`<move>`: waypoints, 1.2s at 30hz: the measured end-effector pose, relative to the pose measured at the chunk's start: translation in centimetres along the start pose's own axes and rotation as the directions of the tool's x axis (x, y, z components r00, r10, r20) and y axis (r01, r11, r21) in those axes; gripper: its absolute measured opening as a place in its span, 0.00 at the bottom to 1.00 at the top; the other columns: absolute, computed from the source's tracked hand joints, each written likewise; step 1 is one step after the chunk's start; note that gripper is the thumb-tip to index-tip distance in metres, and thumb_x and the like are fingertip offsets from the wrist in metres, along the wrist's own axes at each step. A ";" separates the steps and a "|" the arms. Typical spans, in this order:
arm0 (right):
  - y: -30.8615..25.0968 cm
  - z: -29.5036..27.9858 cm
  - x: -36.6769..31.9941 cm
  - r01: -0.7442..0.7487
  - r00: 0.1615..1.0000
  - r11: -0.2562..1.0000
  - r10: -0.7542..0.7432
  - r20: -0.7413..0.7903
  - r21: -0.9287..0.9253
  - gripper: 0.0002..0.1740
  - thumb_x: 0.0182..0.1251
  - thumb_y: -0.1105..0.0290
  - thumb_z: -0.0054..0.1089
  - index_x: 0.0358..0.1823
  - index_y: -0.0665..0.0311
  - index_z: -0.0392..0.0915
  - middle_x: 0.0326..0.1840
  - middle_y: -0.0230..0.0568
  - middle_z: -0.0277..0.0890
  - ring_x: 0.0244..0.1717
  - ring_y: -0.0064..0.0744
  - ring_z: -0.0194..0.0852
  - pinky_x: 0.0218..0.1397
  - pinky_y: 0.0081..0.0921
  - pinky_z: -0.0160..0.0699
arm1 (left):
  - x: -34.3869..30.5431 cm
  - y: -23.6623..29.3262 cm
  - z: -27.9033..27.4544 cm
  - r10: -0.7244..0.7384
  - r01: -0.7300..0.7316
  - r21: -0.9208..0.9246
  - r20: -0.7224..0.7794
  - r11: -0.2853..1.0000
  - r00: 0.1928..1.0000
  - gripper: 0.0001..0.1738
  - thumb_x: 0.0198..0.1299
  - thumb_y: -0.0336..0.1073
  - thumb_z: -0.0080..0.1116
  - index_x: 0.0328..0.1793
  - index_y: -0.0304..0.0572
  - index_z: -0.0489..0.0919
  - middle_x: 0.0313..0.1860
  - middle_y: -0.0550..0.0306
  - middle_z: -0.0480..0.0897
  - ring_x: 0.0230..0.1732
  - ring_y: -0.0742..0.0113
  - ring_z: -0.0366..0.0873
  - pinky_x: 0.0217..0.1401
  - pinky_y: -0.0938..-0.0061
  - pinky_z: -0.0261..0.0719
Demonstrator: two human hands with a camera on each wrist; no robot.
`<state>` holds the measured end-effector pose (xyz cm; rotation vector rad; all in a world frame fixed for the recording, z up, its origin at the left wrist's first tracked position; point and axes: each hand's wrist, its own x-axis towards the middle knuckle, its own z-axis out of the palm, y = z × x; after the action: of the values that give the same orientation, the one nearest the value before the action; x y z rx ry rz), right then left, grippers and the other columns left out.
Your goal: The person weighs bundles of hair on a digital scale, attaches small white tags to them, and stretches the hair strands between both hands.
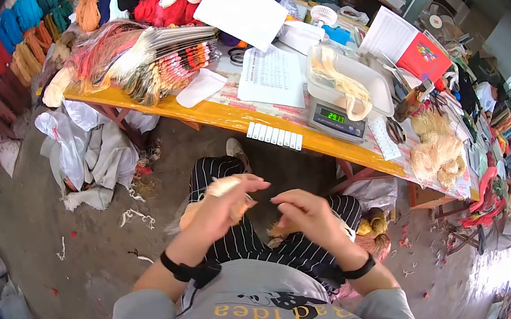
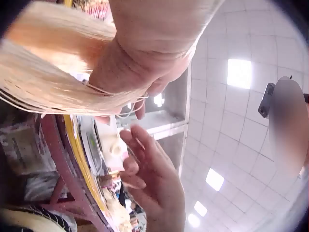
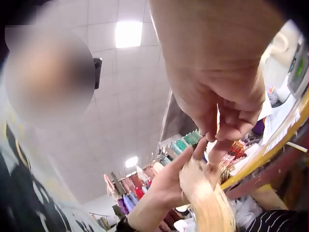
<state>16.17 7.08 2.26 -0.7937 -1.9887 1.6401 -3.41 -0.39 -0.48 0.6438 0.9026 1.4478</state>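
Over lap [image 1: 231, 243], L hand [image 1: 218, 208] gripping yarn hank [image 3: 213, 209], hanging approx. vert., R hand [image 1: 315, 219] loose

We count one left hand [image 1: 226, 204], one right hand [image 1: 310, 213].
We also tally one scale [image 1: 336, 122], one tray [image 1: 371, 74], one fan [image 1: 323, 16].

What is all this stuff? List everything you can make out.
Skein: one, cream, above lap
Table: one, yellow-edged, ahead
Scale: one, grey, on table
Tub: one, whitish, on scale
Tub yarn: one bundle, cream, in tub
Printed sheet: one, white, left of tub
Booklet: one, red, right of tub
Fan: one, white, behind tub
Loose yarn: one heap, beige, table's right
Stacked yarn: many, mixed, table's left
Hanging yarn: many, mixed, upper left
Sacks: several, pale, floor at left
Anything smaller: too jumbled to count
Wristbands: two, black, left and right
Left hand: one, bare, holding skein
Right hand: one, bare, above lap
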 end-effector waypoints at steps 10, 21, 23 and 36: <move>2.5 2.4 -0.2 -0.034 0.998 0.992 0.040 -0.045 0.122 0.06 0.65 0.75 0.55 0.39 0.71 0.75 0.26 0.32 0.72 0.21 0.17 0.69 0.23 0.15 0.67 | -0.7 -2.3 2.6 -0.235 0.280 -0.194 0.223 0.940 0.946 0.26 0.71 0.50 0.37 0.66 0.40 0.67 0.49 0.56 0.76 0.41 0.70 0.77 0.41 0.74 0.78; 4.6 -9.3 5.0 -0.091 0.821 0.993 0.034 -0.570 -0.072 0.12 0.68 0.69 0.51 0.49 0.67 0.72 0.40 0.37 0.76 0.23 0.21 0.76 0.20 0.14 0.67 | -0.2 -1.0 2.0 -0.123 0.142 -0.226 0.095 0.964 0.988 0.24 0.70 0.49 0.42 0.54 0.33 0.75 0.44 0.51 0.80 0.39 0.67 0.79 0.44 0.72 0.78; 5.0 -13.6 6.9 -0.002 0.743 0.953 -0.202 -0.638 -0.304 0.16 0.67 0.71 0.50 0.54 0.69 0.67 0.49 0.42 0.73 0.24 0.22 0.76 0.25 0.18 0.71 | 0.2 -0.4 2.8 -0.127 0.142 -0.226 0.079 0.964 0.989 0.23 0.70 0.48 0.43 0.52 0.33 0.75 0.32 0.56 0.79 0.27 0.75 0.74 0.30 0.81 0.73; 2.2 -12.5 7.3 -0.100 0.871 0.992 0.048 -0.489 -0.080 0.11 0.67 0.66 0.53 0.35 0.70 0.71 0.25 0.36 0.72 0.17 0.20 0.69 0.21 0.16 0.64 | 7.1 -1.0 6.9 -0.155 0.179 -0.244 0.116 0.953 0.981 0.19 0.70 0.43 0.44 0.56 0.36 0.74 0.21 0.69 0.66 0.15 0.85 0.53 0.16 0.89 0.50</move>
<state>19.33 21.41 2.38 -1.2018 -1.7019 1.2196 2.18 7.59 1.42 0.4308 0.6664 1.3403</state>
